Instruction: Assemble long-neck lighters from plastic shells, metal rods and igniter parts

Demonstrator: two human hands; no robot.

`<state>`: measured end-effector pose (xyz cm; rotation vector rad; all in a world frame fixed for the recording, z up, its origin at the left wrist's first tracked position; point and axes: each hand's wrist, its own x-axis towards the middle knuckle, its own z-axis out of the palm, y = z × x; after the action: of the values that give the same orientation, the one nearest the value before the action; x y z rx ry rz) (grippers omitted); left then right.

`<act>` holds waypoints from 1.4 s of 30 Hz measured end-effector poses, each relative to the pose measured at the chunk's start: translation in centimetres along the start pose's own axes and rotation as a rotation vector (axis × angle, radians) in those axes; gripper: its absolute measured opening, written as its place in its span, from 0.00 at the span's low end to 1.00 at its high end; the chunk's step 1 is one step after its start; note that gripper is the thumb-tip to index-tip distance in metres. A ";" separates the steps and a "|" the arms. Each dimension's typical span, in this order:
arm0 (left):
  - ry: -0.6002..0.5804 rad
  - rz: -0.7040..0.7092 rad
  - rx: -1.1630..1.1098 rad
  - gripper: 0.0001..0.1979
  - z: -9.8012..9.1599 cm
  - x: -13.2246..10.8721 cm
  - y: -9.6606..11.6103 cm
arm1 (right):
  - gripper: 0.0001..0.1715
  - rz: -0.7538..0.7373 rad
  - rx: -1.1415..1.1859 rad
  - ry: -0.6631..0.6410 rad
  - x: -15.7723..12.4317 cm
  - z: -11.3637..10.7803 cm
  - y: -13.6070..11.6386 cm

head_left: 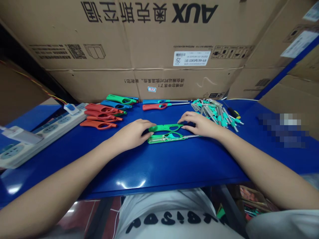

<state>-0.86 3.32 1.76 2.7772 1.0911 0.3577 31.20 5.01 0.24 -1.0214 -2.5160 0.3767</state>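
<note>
In front of me a green lighter casing half [163, 127] lies between my hands, just behind an opened green lighter [165, 137] with its inner parts showing. My left hand [134, 133] grips the left end of the casing half between fingers and thumb, the thumb close to the opened lighter. At the other end, my right hand [199, 124] pinches the casing's right tip. The opened lighter's metal tube [191, 136] runs to the right, its end hidden under my right hand.
Red lighter casings [98, 124], with blue and green ones, are stacked at left beside a white power strip [50, 132]. Two long lighters [159, 106] lie at the back. Metal tubes with teal parts [214, 111] and a screwdriver [234, 113] lie right. A cardboard box [149, 43] stands behind.
</note>
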 end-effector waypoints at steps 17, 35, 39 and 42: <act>0.240 0.048 -0.114 0.18 -1.2 0.2 1.2 | 0.24 0.435 0.481 0.095 0.3 -1.2 -2.5; -0.101 0.032 -0.080 0.16 -1.6 0.0 1.6 | 0.16 -0.065 0.023 -0.207 -0.6 -1.8 -3.5; -0.093 0.015 -0.067 0.16 -1.5 0.0 1.8 | 0.16 -0.056 -0.003 -0.221 -0.6 -1.7 -3.6; -0.095 0.020 -0.025 0.15 -1.5 0.0 2.0 | 0.15 -0.065 -0.034 -0.223 -0.6 -1.7 -3.7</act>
<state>0.00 1.90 3.64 2.7540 1.0313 0.2364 30.11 2.19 3.00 -0.9541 -2.7550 0.4517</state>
